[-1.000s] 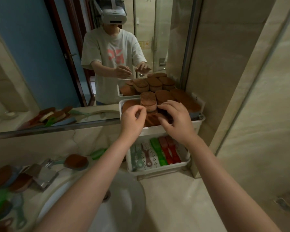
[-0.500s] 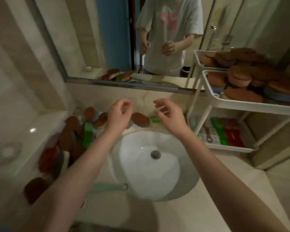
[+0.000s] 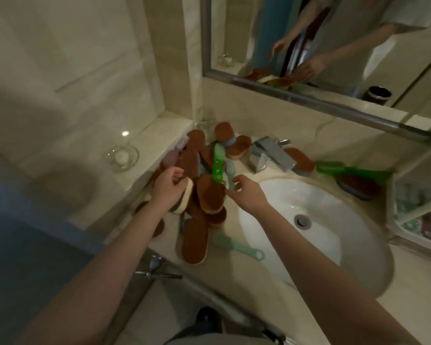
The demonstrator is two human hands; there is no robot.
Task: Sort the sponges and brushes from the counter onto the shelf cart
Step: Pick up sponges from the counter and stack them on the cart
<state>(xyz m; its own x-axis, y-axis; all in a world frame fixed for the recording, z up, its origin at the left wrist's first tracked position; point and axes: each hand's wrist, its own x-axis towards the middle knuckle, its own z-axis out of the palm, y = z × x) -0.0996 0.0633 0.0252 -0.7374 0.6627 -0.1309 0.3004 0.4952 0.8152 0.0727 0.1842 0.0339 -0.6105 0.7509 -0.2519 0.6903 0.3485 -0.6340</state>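
Bathroom bench (image 3: pixel 413 282) far from cleared: sponges (image 3: pixel 190 158) and brushes (image 3: pixel 218 160) heaped at 10 o'clock of sink (image 3: pixel 309 232), more past tap (image 3: pixel 269 153) at 1. Left hand (image 3: pixel 168 189) clamped on sponge (image 3: pixel 184 201); right hand (image 3: pixel 246 195), fingers apart, just beside teal brush (image 3: pixel 230 175). Cart (image 3: pixel 391 202) at 3, partly filled.

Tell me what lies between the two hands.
Head view: a brown sponge lies between the left hand, gripping a cream-edged sponge, and the right hand; a green brush overlaps its far end.

Shelf cart (image 3: pixel 391 202) partly beyond right edge
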